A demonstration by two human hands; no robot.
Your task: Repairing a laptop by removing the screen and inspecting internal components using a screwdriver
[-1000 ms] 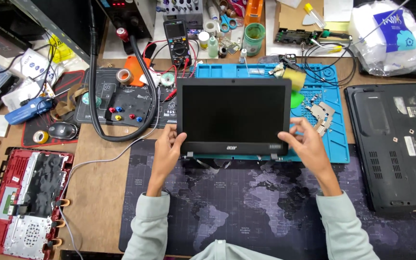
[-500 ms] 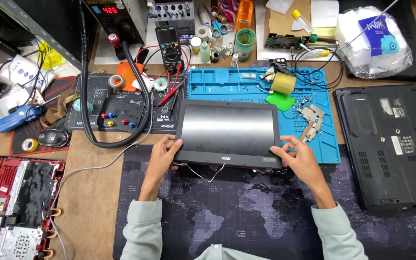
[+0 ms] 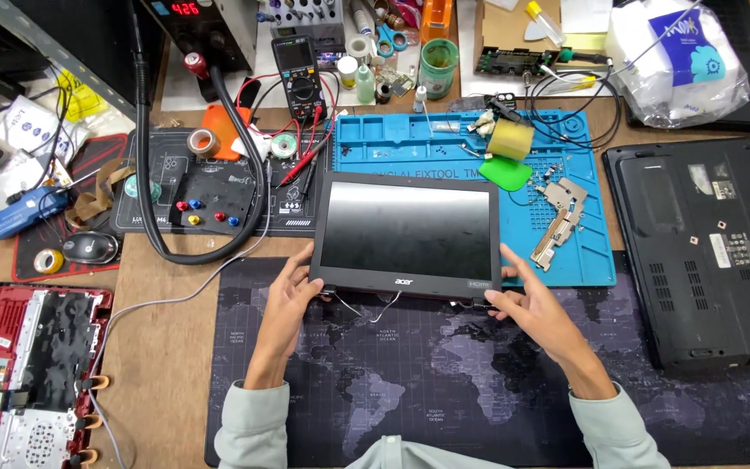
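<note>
Both of my grips are clamped on the black screen panel: my left hand pinches its bottom left corner, and my right hand holds its bottom right corner. A moment ago the panel stood up more; now it leans back and lies almost flat. Its far edge is over the blue mat, its near edge by the dark map mat. Thin wires hang under it.
</note>
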